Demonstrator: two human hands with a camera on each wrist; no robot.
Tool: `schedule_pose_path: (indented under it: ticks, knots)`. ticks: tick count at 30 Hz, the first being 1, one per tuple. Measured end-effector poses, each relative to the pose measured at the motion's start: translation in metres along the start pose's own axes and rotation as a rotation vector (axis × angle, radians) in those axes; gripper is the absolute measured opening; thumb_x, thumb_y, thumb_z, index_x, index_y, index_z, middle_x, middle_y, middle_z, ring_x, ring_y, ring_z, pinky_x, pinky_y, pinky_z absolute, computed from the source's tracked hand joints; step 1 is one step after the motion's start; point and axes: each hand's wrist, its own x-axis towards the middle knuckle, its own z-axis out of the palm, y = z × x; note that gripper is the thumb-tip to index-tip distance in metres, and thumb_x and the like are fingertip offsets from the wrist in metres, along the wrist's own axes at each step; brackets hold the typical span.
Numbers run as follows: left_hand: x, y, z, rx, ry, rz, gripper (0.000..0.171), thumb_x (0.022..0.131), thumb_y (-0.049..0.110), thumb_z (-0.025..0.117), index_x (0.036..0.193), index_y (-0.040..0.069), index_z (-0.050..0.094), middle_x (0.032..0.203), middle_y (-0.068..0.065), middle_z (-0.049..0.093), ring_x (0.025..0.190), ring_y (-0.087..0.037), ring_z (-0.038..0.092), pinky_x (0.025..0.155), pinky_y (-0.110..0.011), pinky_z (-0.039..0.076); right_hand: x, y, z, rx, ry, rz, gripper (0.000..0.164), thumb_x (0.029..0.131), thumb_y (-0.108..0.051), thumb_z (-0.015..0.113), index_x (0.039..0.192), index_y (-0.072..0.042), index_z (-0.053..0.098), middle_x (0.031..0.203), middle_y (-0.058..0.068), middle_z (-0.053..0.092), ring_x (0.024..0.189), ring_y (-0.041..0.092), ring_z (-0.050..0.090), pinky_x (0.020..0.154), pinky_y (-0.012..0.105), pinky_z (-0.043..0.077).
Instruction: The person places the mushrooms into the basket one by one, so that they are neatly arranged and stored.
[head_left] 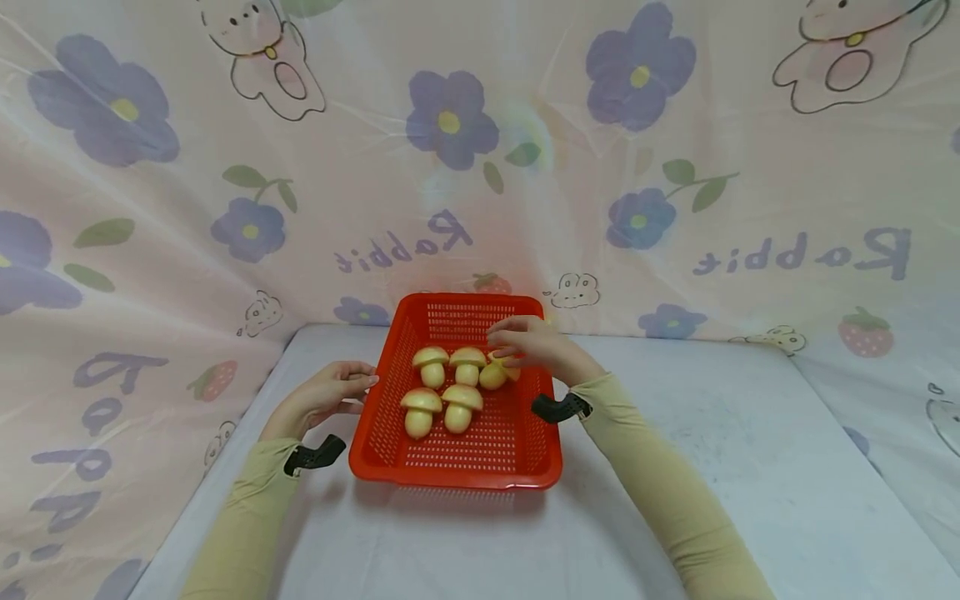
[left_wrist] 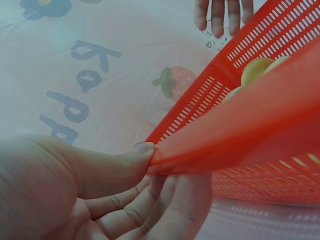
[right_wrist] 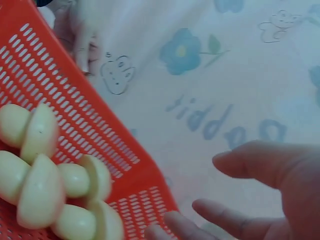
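A red plastic basket (head_left: 465, 477) with slotted walls holds several toy mushrooms (head_left: 459, 410), pale yellow with reddish edges on their caps. My left hand (head_left: 322, 396) pinches the basket's left rim. In the left wrist view, the thumb (left_wrist: 117, 172) lies over the rim and the fingers (left_wrist: 182, 205) are under it. My right hand (head_left: 546, 346) is above the basket's right side, close over a tilted mushroom (head_left: 492, 376) that it partly hides. In the right wrist view, the right thumb and fingers (right_wrist: 225, 217) are spread apart and hold nothing.
A white table (head_left: 720, 433) lies under and around the basket. Behind it hangs a pale curtain (head_left: 525, 208) printed with flowers, rabbits and lettering. Each forearm wears a black wrist strap mount (head_left: 315, 455).
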Motion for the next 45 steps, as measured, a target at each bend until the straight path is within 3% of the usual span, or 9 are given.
schedule_pose_path:
  ticks: [6, 16, 23, 45]
  knots:
    - [-0.001, 0.0, -0.002, -0.004, -0.002, -0.003, 0.04, 0.099, 0.017, 0.054, 0.126, -0.012, 0.045, 0.098, -0.01, 0.064, 0.082, -0.019, 0.062, 0.075, -0.035, 0.056, -0.013, -0.001, -0.021, 0.021, -0.003, -0.063, 0.04, 0.098, -0.021, 0.055, 0.131, 0.002, 0.048, 0.125, 0.02, 0.055, 0.118, 0.042, 0.051, 0.097, 0.049, 0.043]
    - [0.0, -0.001, -0.001, -0.002, 0.025, -0.026, 0.038, 0.098, 0.016, 0.056, 0.124, -0.011, 0.047, 0.1, -0.011, 0.063, 0.083, -0.021, 0.062, 0.076, -0.038, 0.056, -0.033, 0.003, -0.056, 0.051, 0.054, -0.119, 0.042, 0.1, -0.023, 0.053, 0.133, 0.003, 0.045, 0.135, 0.031, 0.044, 0.12, 0.043, 0.049, 0.098, 0.05, 0.043]
    - [-0.003, 0.001, 0.0, -0.006, 0.02, -0.025, 0.041, 0.098, 0.017, 0.056, 0.125, -0.012, 0.046, 0.099, -0.011, 0.063, 0.082, -0.02, 0.062, 0.076, -0.037, 0.056, -0.038, 0.019, -0.077, 0.019, 0.123, -0.115, 0.045, 0.1, -0.026, 0.052, 0.136, 0.001, 0.044, 0.136, 0.025, 0.046, 0.123, 0.041, 0.047, 0.1, 0.049, 0.04]
    - [-0.001, 0.0, 0.0, -0.033, -0.001, -0.01, 0.041, 0.099, 0.016, 0.055, 0.125, -0.013, 0.045, 0.1, -0.012, 0.063, 0.083, -0.02, 0.062, 0.076, -0.037, 0.056, -0.015, 0.091, -0.122, 0.185, 0.227, -0.056, 0.056, 0.101, -0.016, 0.051, 0.146, 0.005, 0.026, 0.148, 0.027, 0.029, 0.129, 0.035, 0.04, 0.109, 0.045, 0.029]
